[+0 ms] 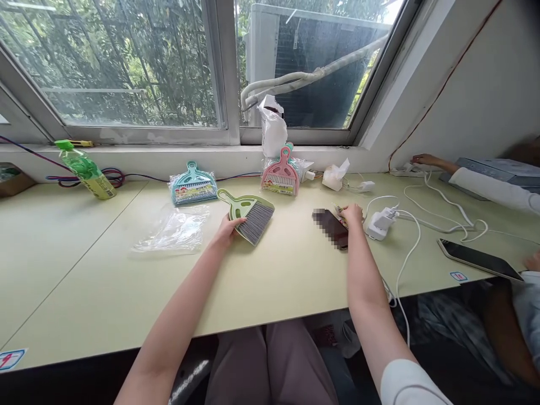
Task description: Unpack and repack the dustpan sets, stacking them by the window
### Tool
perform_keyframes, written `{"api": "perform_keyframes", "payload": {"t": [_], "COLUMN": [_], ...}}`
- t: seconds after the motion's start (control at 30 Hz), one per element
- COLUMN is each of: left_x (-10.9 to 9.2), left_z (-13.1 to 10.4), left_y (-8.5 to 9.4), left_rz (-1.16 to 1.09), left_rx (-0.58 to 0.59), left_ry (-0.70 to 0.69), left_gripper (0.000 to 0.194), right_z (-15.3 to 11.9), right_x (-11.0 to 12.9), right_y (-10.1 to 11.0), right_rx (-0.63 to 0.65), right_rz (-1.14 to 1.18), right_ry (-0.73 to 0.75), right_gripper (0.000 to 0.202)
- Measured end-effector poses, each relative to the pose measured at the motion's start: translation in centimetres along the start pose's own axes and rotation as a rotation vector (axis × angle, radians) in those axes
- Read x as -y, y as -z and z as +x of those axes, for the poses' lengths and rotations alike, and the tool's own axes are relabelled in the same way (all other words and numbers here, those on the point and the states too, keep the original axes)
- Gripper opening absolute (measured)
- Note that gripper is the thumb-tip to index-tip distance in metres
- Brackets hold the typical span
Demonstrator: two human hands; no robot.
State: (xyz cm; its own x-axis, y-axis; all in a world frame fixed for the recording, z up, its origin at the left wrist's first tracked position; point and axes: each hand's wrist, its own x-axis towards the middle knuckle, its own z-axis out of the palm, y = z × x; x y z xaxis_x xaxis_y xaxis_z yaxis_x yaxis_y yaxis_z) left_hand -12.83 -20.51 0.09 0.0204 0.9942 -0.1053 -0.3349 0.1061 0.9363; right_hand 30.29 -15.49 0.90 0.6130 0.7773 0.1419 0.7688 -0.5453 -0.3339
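My left hand (230,229) grips a green dustpan (238,203) with a grey-bristled brush (256,220) nested in it, held low over the table. My right hand (352,215) is closed at the edge of a dark phone (331,226), its fingers on a small printed card (340,212). Part of that card is hidden by the fingers. A crumpled clear plastic bag (177,229) lies left of the green dustpan. Behind stand a wrapped blue dustpan set (194,185) and a pink dustpan set (282,173).
A green-capped bottle (88,170) leans at the back left. White tissue packs (273,126) stand near the window. A charger (381,223) with white cables sits right of my right hand. At the far right are a tablet (480,259) and another person's arm (493,183).
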Motion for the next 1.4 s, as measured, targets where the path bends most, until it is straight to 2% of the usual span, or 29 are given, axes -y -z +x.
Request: {"api": "perform_keyframes", "payload": {"t": [0.03, 0.1, 0.17, 0.23, 0.27, 0.33, 0.37, 0.4, 0.47, 0.53, 0.6, 0.8, 0.87, 0.93, 1.0, 1.03, 1.07, 1.1, 1.2, 1.23, 1.3, 1.4], "left_x": [0.0, 0.0, 0.0, 0.1, 0.1, 0.3, 0.3, 0.3, 0.3, 0.1, 0.0, 0.0, -0.2, -0.4, -0.7, -0.9, -1.1, -1.4, -1.8, -1.8, -1.9, -1.8], "left_z": [0.0, 0.1, 0.0, -0.1, -0.1, -0.1, -0.2, -0.2, -0.2, -0.3, -0.4, -0.7, -0.7, -0.6, -0.6, -0.5, -0.4, -0.4, -0.3, -0.3, -0.2, -0.2], "left_y": [0.0, 0.0, -0.1, -0.2, -0.3, -0.5, -0.5, -0.6, -0.7, -0.6, -0.5, -0.5, -0.5, -0.5, -0.3, -0.1, 0.1, 0.3, 0.9, 1.1, 1.3, 1.5], "left_rz": [-0.004, -0.010, -0.008, -0.005, -0.010, -0.030, -0.042, -0.049, -0.048, -0.037, -0.032, 0.037, 0.056, 0.042, 0.007, -0.012, -0.026, -0.033, -0.026, -0.018, 0.000, 0.029], "left_rx": [-0.004, -0.007, -0.017, -0.026, -0.027, -0.020, -0.018, -0.018, 0.003, 0.048, 0.095, 0.157, 0.133, 0.099, 0.077, 0.070, 0.065, 0.061, 0.068, 0.077, 0.097, 0.112], "left_ry": [0.000, -0.004, -0.001, 0.000, -0.007, -0.031, -0.037, -0.034, -0.018, -0.013, -0.025, -0.074, -0.091, -0.120, -0.155, -0.171, -0.183, -0.193, -0.196, -0.192, -0.187, -0.183], "left_gripper": [0.050, 0.050, 0.050, 0.051, 0.052, 0.052, 0.053, 0.053, 0.054, 0.055, 0.056, 0.070, 0.073, 0.071, 0.069, 0.069, 0.068, 0.067, 0.066, 0.065, 0.065, 0.069], "right_z": [-0.1, -0.4, -1.2, -3.0, -4.3, -7.7, -9.6, -11.4, -14.7, -16.9, -18.0, -18.4, -18.7, -19.2, -19.6, -19.7, -19.7, -19.7, -19.5, -19.4, -19.3, -19.5], "right_x": [0.3, 1.5, 4.0, 7.4, 9.4, 13.1, 14.7, 16.0, 17.7, 18.2, 18.1, 17.5, 17.6, 17.8, 17.8, 17.7, 17.7, 17.7, 17.5, 17.5, 17.4, 17.3], "right_y": [0.2, 0.8, 1.2, 1.1, 0.8, -0.3, -1.0, -1.7, -2.9, -3.5, -3.5, -2.5, -2.6, -2.8, -3.0, -3.1, -3.2, -3.2, -3.4, -3.5, -3.7, -3.8], "right_rx": [-0.001, -0.008, -0.004, 0.060, 0.119, 0.398, 0.533, 0.614, 0.627, 0.545, 0.464, 0.368, 0.346, 0.267, 0.146, 0.125, 0.167, 0.281, 0.793, 0.909, 0.995, 1.000], "right_rz": [0.026, 0.221, 0.526, 0.708, 0.788, 1.083, 1.116, 1.098, 1.047, 0.949, 0.819, 0.608, 0.601, 0.650, 0.773, 0.855, 0.939, 1.018, 1.198, 1.243, 1.320, 1.369], "right_ry": [-0.024, -0.012, 0.092, 0.201, 0.256, 0.378, 0.415, 0.429, 0.434, 0.417, 0.410, 0.444, 0.456, 0.436, 0.358, 0.301, 0.245, 0.204, 0.221, 0.239, 0.239, 0.188], "right_gripper": [0.025, 0.027, 0.030, 0.036, 0.040, 0.045, 0.046, 0.046, 0.043, 0.040, 0.037, 0.032, 0.033, 0.042, 0.055, 0.060, 0.062, 0.060, 0.041, 0.034, 0.024, 0.017]}}
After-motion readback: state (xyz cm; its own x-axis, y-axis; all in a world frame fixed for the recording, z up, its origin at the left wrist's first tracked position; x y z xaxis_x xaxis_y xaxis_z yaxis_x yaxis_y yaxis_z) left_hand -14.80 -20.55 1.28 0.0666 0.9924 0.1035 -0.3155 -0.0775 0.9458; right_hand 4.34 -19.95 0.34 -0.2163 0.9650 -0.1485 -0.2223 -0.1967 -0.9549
